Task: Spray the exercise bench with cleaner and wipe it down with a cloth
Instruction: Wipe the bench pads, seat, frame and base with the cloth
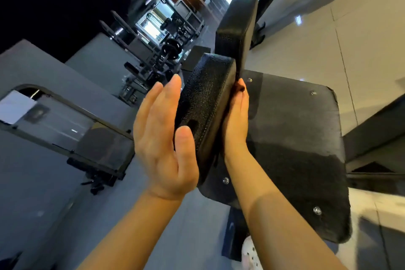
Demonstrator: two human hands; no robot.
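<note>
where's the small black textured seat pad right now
In the head view, the small black textured seat pad sits at centre, between the left hand and right hand, below the long black back pad.
</note>
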